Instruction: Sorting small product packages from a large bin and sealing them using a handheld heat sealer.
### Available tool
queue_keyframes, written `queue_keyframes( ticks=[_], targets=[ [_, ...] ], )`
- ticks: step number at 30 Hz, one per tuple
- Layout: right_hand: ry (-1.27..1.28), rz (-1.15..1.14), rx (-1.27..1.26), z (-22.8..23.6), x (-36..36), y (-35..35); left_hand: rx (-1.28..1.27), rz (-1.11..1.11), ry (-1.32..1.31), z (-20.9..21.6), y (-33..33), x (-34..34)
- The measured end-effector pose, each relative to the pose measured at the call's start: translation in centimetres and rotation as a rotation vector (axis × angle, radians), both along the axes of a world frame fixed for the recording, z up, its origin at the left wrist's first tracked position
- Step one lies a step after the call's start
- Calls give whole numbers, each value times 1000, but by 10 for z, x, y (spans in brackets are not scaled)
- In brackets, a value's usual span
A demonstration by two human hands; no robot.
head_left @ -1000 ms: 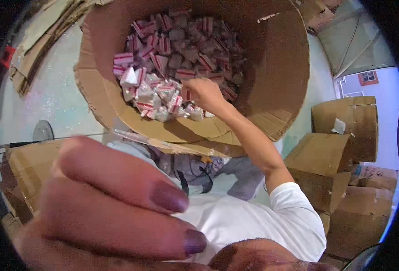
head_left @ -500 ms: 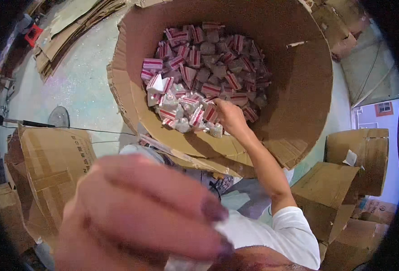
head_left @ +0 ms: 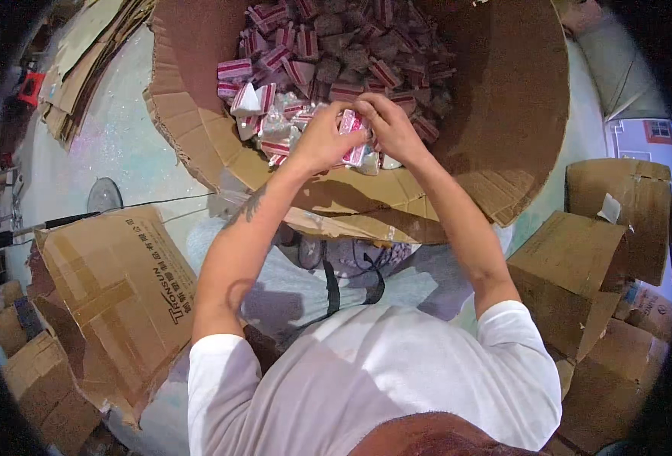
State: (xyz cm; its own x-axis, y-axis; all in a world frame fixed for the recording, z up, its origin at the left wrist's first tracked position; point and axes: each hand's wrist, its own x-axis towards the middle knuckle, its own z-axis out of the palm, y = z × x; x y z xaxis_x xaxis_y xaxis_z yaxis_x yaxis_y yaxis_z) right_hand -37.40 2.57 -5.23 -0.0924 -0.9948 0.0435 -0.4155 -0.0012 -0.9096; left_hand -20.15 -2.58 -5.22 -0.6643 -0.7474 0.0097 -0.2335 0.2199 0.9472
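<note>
Pink-and-white, a packet point(head_left: 351, 123) is gripped by the left hand point(head_left: 323, 141), apparently for steadiness, over the near side of a pile point(head_left: 343, 53). The right hand point(head_left: 394, 134) is curled at it, whether gripping I cannot tell; the cardboard bin point(head_left: 507, 114) likely keeps the pile contained.

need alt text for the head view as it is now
A person's left hand grips a small red-and-white packet, the right hand close beside it, at a large cardboard container holding a pile of similar packets. Other cardboard boxes flank the person.
</note>
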Motion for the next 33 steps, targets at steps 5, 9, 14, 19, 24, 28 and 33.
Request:
queue_keyframes(
  ticks=[5, 9, 14, 19, 24, 28, 33],
  targets=[
    [501, 126, -484, -22, -15, -12, 467, 238, -108, -44, -6, -5],
    [513, -145, -203, -59, -38, -48, 456, 384, 66, -1, -9, 8],
    [681, -190, 399, -136, -77, -137, 280, 543, 86, 20, -38, 39],
    [640, 8, 522, -186, -135, -167, -319, 532, -250, 33, -58, 31],
    [684, -61, 263, -144, -112, -139, -532, 443, -312, 32, -62, 33],
    [111, -134, -99, -52, -60, -116, -485, 294, -227, 22, -58, 16],
    [-311, -48, -109, 19, 8, -91, -256, 201, -151, 15, -58, 4]
  ],
)
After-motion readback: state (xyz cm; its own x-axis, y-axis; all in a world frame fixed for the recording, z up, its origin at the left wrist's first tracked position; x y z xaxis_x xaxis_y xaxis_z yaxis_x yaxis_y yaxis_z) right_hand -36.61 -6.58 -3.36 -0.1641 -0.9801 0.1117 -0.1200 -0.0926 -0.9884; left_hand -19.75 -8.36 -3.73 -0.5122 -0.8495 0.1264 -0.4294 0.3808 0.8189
